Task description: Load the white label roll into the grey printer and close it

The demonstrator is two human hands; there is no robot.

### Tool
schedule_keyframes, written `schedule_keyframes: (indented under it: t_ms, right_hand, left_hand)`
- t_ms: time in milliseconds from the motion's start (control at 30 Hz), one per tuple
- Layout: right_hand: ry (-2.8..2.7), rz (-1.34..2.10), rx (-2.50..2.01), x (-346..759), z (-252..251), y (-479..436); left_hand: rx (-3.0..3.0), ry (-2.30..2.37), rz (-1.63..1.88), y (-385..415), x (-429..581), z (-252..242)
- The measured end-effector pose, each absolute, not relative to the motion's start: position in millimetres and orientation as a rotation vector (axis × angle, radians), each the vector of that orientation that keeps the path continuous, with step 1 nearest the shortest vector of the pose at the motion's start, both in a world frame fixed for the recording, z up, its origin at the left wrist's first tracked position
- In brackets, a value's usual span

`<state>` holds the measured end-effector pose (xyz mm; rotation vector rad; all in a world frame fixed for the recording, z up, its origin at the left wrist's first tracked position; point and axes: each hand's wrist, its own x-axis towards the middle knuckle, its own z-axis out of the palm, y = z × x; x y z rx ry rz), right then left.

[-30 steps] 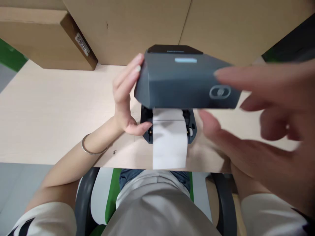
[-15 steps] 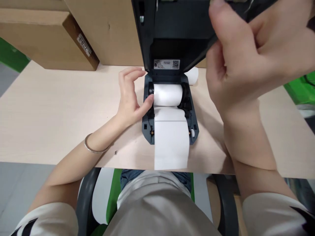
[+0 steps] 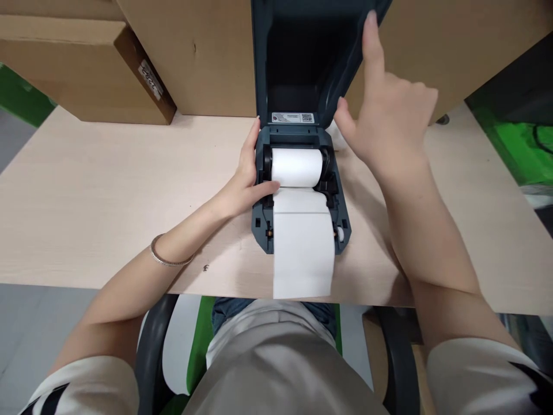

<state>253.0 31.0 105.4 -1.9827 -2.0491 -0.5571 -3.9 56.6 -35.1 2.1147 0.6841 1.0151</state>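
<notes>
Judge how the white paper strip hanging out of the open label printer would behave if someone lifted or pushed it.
The paper strip probably flexes easily: it drapes flat from the roll past the table edge. It looks thin, so likely light and easily creased. Pulling it would probably turn the roll, which sits between holders in the printer.

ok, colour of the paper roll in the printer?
White paper roll, plain, inside the dark grey printer; head view.
</notes>
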Motion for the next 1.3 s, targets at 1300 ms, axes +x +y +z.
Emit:
schedule_keyframes:
  t_ms: [1300]
  right_hand:
    - [-2.411,-0.011,-1.546,342,150,6]
  left_hand:
    - [2.027,0.664,1.165,64,-1,-55]
